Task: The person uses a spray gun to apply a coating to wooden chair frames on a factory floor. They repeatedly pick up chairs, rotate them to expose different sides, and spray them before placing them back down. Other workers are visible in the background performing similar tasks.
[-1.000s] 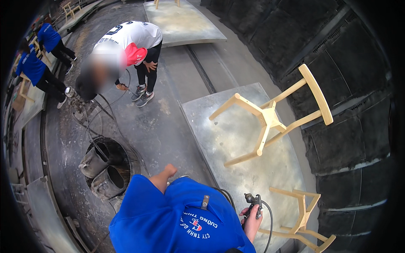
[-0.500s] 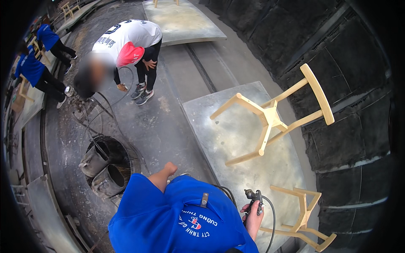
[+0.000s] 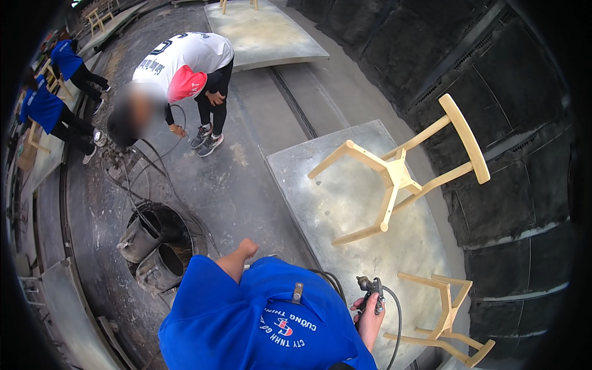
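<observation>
My right hand (image 3: 369,313) is wrapped around a metal spray gun (image 3: 368,285), its thin grey hose (image 3: 399,320) curving down beside my wrist. My left hand (image 3: 248,248) hangs in front of my blue shirt, fingers curled, with nothing visible in it. Right of the gun lies a pale wooden chair frame (image 3: 445,308) without a seat, tipped over on a metal platform (image 3: 333,185). A second bare chair frame (image 3: 398,176) rests on that platform farther off, its curved backrest toward the dark wall. Neither hand touches a chair.
Ahead on the left, a person (image 3: 185,61) in a white shirt bends over by hoses. A round tub (image 3: 191,240) holding dirty buckets (image 3: 160,265) stands left. Another platform (image 3: 265,31) is at the back. Dark panels (image 3: 512,185) line the right. Workers in blue (image 3: 43,108) stand far left.
The view has shifted very slightly. My right hand still grips the spray gun and my left keeps its pose; the bent person has barely moved.
</observation>
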`<state>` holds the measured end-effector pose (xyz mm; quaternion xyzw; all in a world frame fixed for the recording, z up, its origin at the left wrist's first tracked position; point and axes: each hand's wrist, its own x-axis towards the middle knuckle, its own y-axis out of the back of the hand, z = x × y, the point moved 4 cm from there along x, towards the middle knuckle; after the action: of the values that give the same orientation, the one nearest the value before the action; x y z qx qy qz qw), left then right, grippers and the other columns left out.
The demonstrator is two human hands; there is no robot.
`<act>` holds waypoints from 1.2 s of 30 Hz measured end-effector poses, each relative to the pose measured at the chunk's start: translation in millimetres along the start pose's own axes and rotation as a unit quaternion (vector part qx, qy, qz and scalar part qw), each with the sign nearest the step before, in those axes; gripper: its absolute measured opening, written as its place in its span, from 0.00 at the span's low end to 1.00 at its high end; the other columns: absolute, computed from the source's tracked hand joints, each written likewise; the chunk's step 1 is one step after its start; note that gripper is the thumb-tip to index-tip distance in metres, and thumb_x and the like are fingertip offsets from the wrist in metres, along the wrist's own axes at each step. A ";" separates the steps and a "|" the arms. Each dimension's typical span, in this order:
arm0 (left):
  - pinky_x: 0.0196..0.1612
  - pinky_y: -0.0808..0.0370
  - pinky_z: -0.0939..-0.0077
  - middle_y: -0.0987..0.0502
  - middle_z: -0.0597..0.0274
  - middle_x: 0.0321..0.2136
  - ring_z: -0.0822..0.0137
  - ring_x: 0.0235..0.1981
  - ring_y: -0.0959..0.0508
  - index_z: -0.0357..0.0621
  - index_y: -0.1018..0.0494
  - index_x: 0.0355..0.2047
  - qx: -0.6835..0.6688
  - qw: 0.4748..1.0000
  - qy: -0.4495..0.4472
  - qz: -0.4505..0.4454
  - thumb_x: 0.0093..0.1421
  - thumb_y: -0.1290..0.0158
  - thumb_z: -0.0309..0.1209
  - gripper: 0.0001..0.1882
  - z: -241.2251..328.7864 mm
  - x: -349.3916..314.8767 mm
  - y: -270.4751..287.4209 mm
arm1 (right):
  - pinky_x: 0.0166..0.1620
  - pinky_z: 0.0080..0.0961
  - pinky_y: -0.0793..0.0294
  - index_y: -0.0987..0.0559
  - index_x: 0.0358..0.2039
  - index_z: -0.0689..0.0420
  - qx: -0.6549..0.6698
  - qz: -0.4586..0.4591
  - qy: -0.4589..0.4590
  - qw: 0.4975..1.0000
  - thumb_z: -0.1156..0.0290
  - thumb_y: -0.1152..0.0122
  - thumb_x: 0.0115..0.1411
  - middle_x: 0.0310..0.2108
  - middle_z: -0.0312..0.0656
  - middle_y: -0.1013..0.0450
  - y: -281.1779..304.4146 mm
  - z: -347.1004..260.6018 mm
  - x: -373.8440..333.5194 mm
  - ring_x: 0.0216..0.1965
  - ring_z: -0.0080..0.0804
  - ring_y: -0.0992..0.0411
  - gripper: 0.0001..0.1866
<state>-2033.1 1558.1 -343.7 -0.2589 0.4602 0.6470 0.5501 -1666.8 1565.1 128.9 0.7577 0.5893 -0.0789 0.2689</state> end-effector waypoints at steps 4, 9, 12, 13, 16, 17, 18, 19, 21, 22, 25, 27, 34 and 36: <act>0.27 0.19 0.61 0.18 0.46 0.21 0.54 0.20 0.17 0.33 0.20 0.22 0.001 1.000 -0.002 -0.003 0.53 0.51 0.30 0.14 -0.2 9.9 -1.0 | 0.21 0.15 0.40 0.29 0.41 0.57 0.000 0.000 0.001 1.000 0.51 0.50 0.72 0.26 0.36 0.26 -3.2 -1.8 0.1 0.26 0.22 0.27 0.19; 0.26 0.19 0.62 0.18 0.46 0.22 0.53 0.21 0.17 0.32 0.20 0.24 -0.010 1.000 -0.002 0.005 0.53 0.51 0.30 0.14 3.4 14.0 1.3 | 0.21 0.15 0.40 0.28 0.42 0.57 -0.004 0.002 -0.003 1.000 0.50 0.50 0.72 0.26 0.37 0.26 -9.6 -4.9 1.2 0.26 0.22 0.27 0.20; 0.26 0.19 0.60 0.18 0.46 0.24 0.54 0.24 0.16 0.31 0.20 0.28 -0.001 1.000 0.003 -0.008 0.55 0.52 0.28 0.14 4.7 13.9 4.2 | 0.21 0.15 0.40 0.28 0.43 0.57 -0.006 0.001 -0.005 1.000 0.50 0.50 0.72 0.26 0.37 0.26 -13.7 -6.4 1.9 0.26 0.22 0.27 0.20; 0.26 0.19 0.59 0.18 0.47 0.25 0.55 0.25 0.16 0.31 0.20 0.29 -0.002 1.000 0.010 -0.016 0.57 0.53 0.28 0.14 4.5 13.4 4.7 | 0.21 0.16 0.40 0.28 0.43 0.57 -0.007 0.000 -0.003 1.000 0.50 0.50 0.72 0.26 0.37 0.26 -14.7 -7.2 2.1 0.26 0.22 0.27 0.20; 0.26 0.19 0.59 0.18 0.46 0.25 0.55 0.25 0.16 0.31 0.20 0.29 0.008 0.999 0.012 -0.033 0.57 0.53 0.27 0.13 5.9 13.1 8.8 | 0.21 0.16 0.39 0.28 0.43 0.57 -0.007 0.000 -0.009 1.000 0.50 0.50 0.72 0.26 0.37 0.26 -18.6 -8.6 3.2 0.26 0.22 0.28 0.20; 0.25 0.19 0.60 0.18 0.46 0.25 0.55 0.24 0.16 0.30 0.20 0.29 0.008 1.000 0.009 -0.028 0.57 0.53 0.27 0.13 6.7 12.8 10.3 | 0.21 0.16 0.39 0.28 0.43 0.57 -0.010 -0.001 -0.009 1.000 0.50 0.50 0.72 0.26 0.37 0.26 -19.9 -9.5 4.0 0.26 0.22 0.27 0.20; 0.25 0.19 0.60 0.18 0.46 0.25 0.55 0.24 0.16 0.30 0.20 0.29 0.009 1.000 0.012 -0.022 0.57 0.52 0.27 0.13 7.1 12.5 11.9 | 0.21 0.16 0.39 0.28 0.43 0.57 -0.012 -0.003 -0.009 1.000 0.50 0.50 0.72 0.26 0.37 0.26 -21.2 -10.5 4.6 0.26 0.22 0.27 0.20; 0.25 0.19 0.60 0.18 0.46 0.25 0.55 0.24 0.16 0.30 0.20 0.29 0.005 1.000 0.018 -0.015 0.56 0.52 0.27 0.13 7.4 12.2 13.3 | 0.21 0.16 0.39 0.28 0.43 0.57 -0.014 -0.004 -0.008 1.000 0.50 0.50 0.72 0.26 0.37 0.26 -22.2 -11.3 5.6 0.26 0.22 0.27 0.20; 0.27 0.18 0.62 0.18 0.46 0.24 0.54 0.23 0.16 0.32 0.20 0.26 0.000 1.000 0.013 -0.005 0.55 0.51 0.29 0.14 9.1 11.6 15.5 | 0.21 0.16 0.39 0.28 0.43 0.57 -0.016 -0.006 -0.008 1.000 0.50 0.50 0.72 0.26 0.37 0.26 -23.5 -12.6 7.3 0.26 0.22 0.27 0.20; 0.28 0.18 0.64 0.17 0.47 0.24 0.54 0.23 0.16 0.32 0.19 0.24 -0.007 1.000 0.025 -0.005 0.54 0.51 0.30 0.14 8.7 11.3 15.8 | 0.21 0.16 0.39 0.28 0.43 0.57 -0.018 -0.007 -0.008 1.000 0.51 0.50 0.72 0.26 0.37 0.26 -24.0 -12.9 8.4 0.26 0.22 0.27 0.20; 0.28 0.18 0.63 0.17 0.46 0.24 0.54 0.23 0.16 0.32 0.19 0.24 -0.005 1.000 0.027 -0.003 0.54 0.51 0.31 0.14 10.4 11.7 17.3 | 0.20 0.16 0.39 0.28 0.44 0.57 -0.022 -0.014 -0.003 1.000 0.51 0.51 0.72 0.26 0.37 0.26 -25.9 -13.1 11.9 0.26 0.23 0.27 0.20; 0.28 0.18 0.63 0.17 0.46 0.24 0.54 0.23 0.16 0.32 0.19 0.24 0.001 1.000 0.018 0.000 0.54 0.51 0.31 0.14 12.3 12.2 18.3 | 0.20 0.17 0.39 0.28 0.45 0.57 -0.032 -0.014 0.008 0.999 0.47 0.51 0.72 0.25 0.37 0.26 -27.6 -13.1 14.3 0.24 0.23 0.27 0.23; 0.28 0.19 0.64 0.17 0.47 0.23 0.55 0.22 0.17 0.34 0.19 0.23 -0.020 0.999 0.025 0.005 0.54 0.51 0.31 0.14 14.2 11.4 21.2 | 0.20 0.16 0.39 0.27 0.45 0.58 -0.025 -0.020 0.004 0.999 0.51 0.51 0.73 0.25 0.37 0.26 -32.8 -19.4 15.8 0.26 0.22 0.27 0.20; 0.27 0.18 0.63 0.17 0.47 0.23 0.55 0.22 0.17 0.34 0.19 0.23 -0.006 1.000 0.015 0.007 0.54 0.50 0.31 0.14 14.7 11.4 22.8 | 0.20 0.16 0.39 0.27 0.45 0.58 -0.031 -0.020 -0.001 0.999 0.51 0.51 0.73 0.26 0.37 0.26 -34.7 -22.3 15.3 0.26 0.22 0.27 0.20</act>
<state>-2055.2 1577.2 -339.8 -0.2686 0.4664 0.6495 0.5371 -1699.2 1594.9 130.0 0.7371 0.6061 -0.0666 0.2915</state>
